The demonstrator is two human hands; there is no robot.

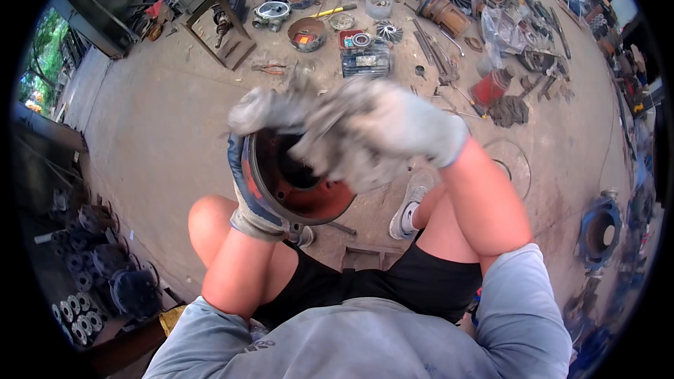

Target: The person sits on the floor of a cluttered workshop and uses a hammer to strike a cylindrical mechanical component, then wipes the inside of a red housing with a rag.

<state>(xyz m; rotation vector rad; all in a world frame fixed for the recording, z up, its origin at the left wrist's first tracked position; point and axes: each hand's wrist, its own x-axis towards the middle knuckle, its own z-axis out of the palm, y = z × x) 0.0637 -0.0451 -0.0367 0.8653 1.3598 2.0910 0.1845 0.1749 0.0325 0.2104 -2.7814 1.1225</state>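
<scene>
My left hand (256,217), in a grey glove with a dark blue part, wraps around the outer left side of a round metal housing (326,205). The housing is tilted toward me above my knees; its inside is red-brown with a dark round opening. My right hand (411,126), in a pale glove smeared grey, is closed on a dirty grey rag (351,158). The rag hangs at the housing's upper right rim and partly covers its mouth. Motion blurs the rag and the right fingers. Another blurred greyish-white shape (263,111) lies at the far rim; cannot tell whether glove or cloth.
Beyond my feet lie an electric motor (366,60), a rusty bowl (307,34), pliers (270,68), a red container (491,86) and a dark rag (509,111). Metal flanges (81,316) are stacked at the left; a blue pump casing (599,233) stands at the right.
</scene>
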